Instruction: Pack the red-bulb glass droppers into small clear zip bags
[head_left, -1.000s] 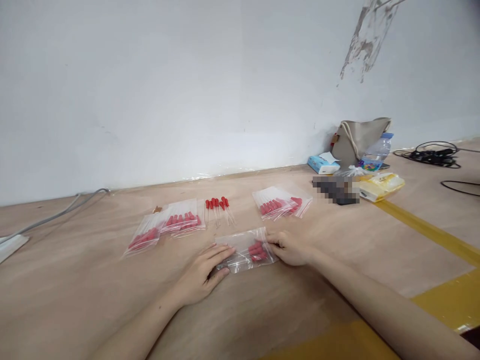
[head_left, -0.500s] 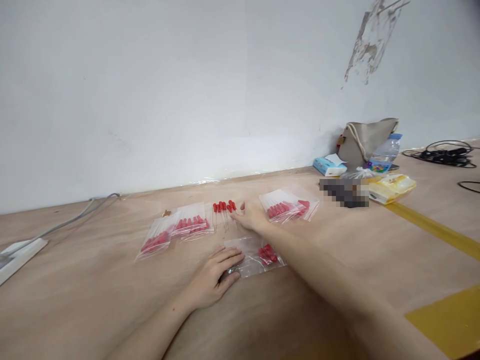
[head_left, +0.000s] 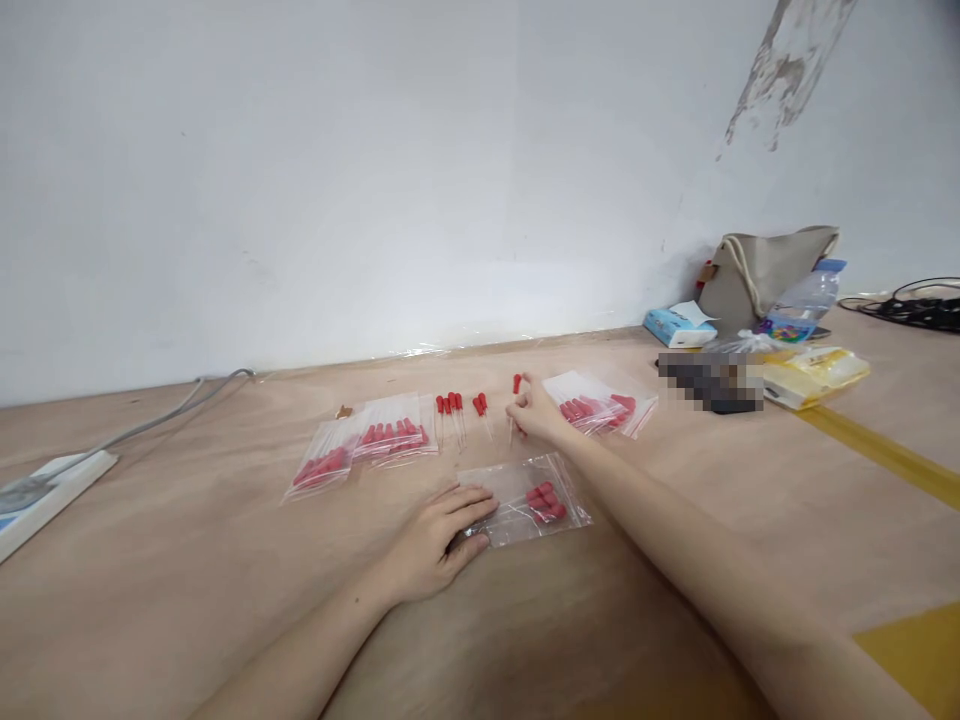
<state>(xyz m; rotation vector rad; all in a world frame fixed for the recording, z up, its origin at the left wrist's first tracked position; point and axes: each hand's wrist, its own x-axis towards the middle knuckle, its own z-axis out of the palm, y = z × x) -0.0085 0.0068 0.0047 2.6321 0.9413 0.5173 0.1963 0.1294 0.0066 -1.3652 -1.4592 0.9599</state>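
Observation:
My left hand (head_left: 446, 530) lies with its fingers stretched out over the left end of a clear zip bag (head_left: 514, 480). Inside that bag are several red-bulbed droppers (head_left: 546, 502). Beyond it, my right hand (head_left: 536, 408) is closed in a pinch on a dropper (head_left: 517, 383), whose red bulb sticks up above the fingers; part of it is hidden. Left of this hand, a loose pair of droppers (head_left: 480, 404) lies close together. Further left is a row of several loose droppers (head_left: 449, 403).
Filled bags (head_left: 386, 435) of droppers lie to the left, with more bags (head_left: 600, 405) to the right. At the back right are a tissue pack (head_left: 679, 328), a grey bag (head_left: 757, 270), a plastic bottle (head_left: 806, 300) and a yellow packet (head_left: 817, 375). A power strip (head_left: 56, 490) lies far left.
My right hand has drawn away from the loose droppers to the right, with a dropper in its pinch. My left hand stays on the clear bag. The view has shifted slightly.

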